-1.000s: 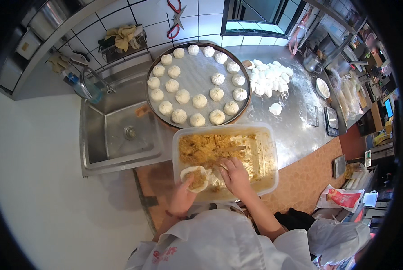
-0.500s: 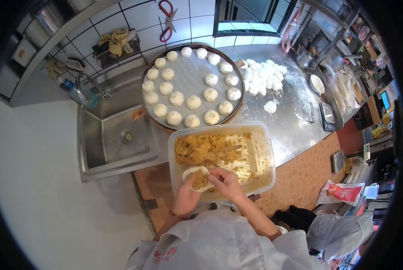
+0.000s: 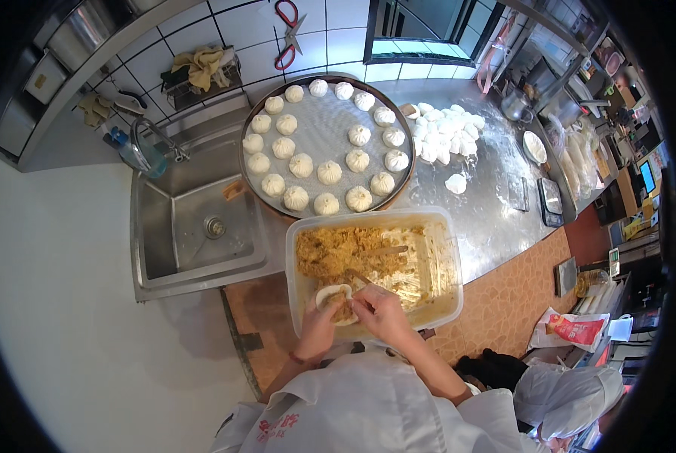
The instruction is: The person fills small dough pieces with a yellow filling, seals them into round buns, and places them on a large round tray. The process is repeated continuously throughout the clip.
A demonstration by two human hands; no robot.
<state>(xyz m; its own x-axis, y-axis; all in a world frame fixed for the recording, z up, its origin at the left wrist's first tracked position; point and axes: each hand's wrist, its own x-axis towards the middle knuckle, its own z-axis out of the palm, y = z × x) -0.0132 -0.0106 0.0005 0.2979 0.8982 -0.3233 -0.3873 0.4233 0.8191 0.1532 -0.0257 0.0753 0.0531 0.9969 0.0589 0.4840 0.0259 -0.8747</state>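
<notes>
Over one tub [image 3: 450, 287], the left hand [image 3: 316, 333] is cupping one filled wrapper [image 3: 343, 310], the right hand [image 3: 384, 317] pinching its edge; twenty-two buns [image 3: 329, 173] are sitting beyond the tub.

Bright light covers the middle, cool and bluish on the far tiles [image 3: 345, 49], with white glare on the steel counter [image 3: 496, 196] at right, where the dough pieces [image 3: 447, 132] nearly lose their detail; the tub [image 3: 432, 291] shows yellowish glints and the sink [image 3: 191, 204] a duller sheen. Faint, soft shadow darkens part of the pale floor [image 3: 89, 302] at left, while the right side is dimmer around a glowing blue screen [image 3: 646, 177]. The buns [image 3: 329, 172] look fairly sharp, but fisheye distortion crowds the right side into small, soft detail, and black rounds off the corners.
</notes>
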